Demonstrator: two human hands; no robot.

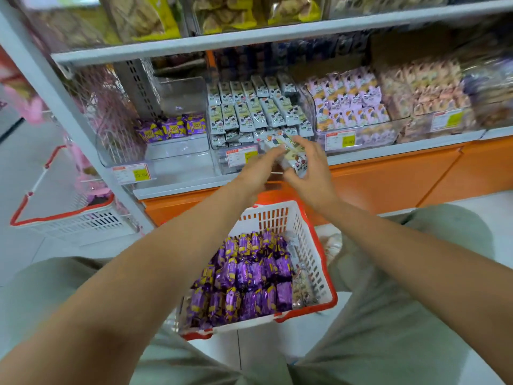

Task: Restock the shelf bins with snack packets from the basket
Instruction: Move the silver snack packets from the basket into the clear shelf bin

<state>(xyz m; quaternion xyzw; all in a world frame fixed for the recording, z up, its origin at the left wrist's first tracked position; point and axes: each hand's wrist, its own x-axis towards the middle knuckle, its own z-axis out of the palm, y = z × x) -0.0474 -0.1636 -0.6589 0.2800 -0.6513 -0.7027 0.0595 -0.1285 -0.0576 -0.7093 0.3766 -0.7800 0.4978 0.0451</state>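
Shelving (249,37) fills the view from nine o'clock round to three. Below it, at six o'clock between my knees, sits the basket (313,245), white with a red rim. It is packed mostly with purple packets (249,284), and a few pale ones lie along its three o'clock wall. At twelve o'clock the middle bin (222,165) is nearly full of white packets in rows. The left bin (177,151), at ten o'clock, holds only a few purple ones at its back. My right hand (308,173) is curled round a bundle of white packets (294,158), held just in front of the middle bin's lip. My left hand (258,169) lies against the bundle from nine o'clock, fingers long; blur hides whether it grips or only steadies. I judge these packets light, crinkly and slick, apt to fan out and slide, with brittle contents. I would hold them across the flat faces with gentle pressure, not by the crimped ends.
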